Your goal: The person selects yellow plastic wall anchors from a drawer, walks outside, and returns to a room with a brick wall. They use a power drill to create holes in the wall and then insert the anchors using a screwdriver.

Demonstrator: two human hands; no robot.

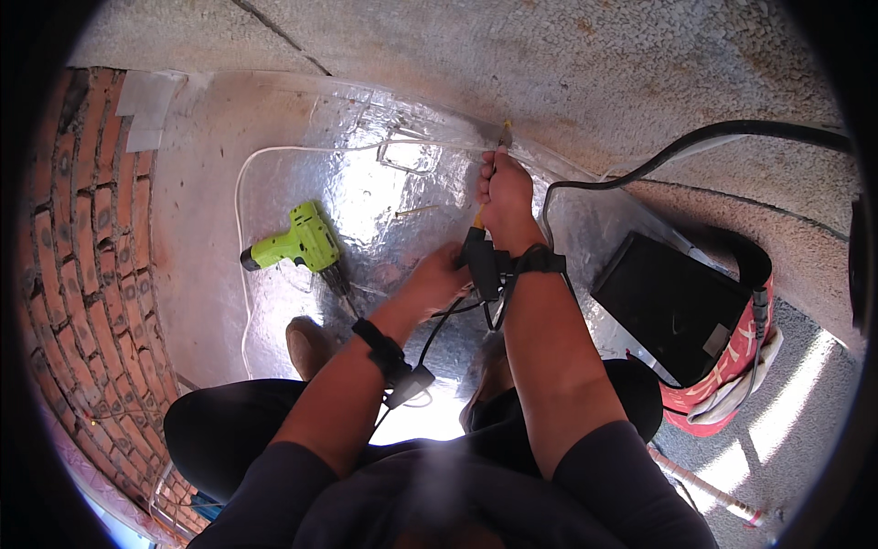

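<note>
My right hand (pixel 508 190) is closed around what look like pliers (pixel 504 137), whose metal end points at the rough wall. A yellow handle end (pixel 478 218) comes out below the fist. A small yellow piece (pixel 508 123) shows at the tool's tip, against the wall. My left hand (pixel 432 279) is beside my right wrist, its fingertips hidden behind a black strapped-on box (pixel 485 263); what they touch does not show. On the foil-covered floor to the left lies a lime-green cordless drill (pixel 306 240) with a long bit, near my left forearm.
A thin white cable (pixel 242 192) loops over the foil sheet (pixel 206 274). A thick black cable (pixel 658 156) runs along the wall at right. A red bag (pixel 709 412) with a black flat case (pixel 672 306) stands right. A brick wall (pixel 96 238) rises at left.
</note>
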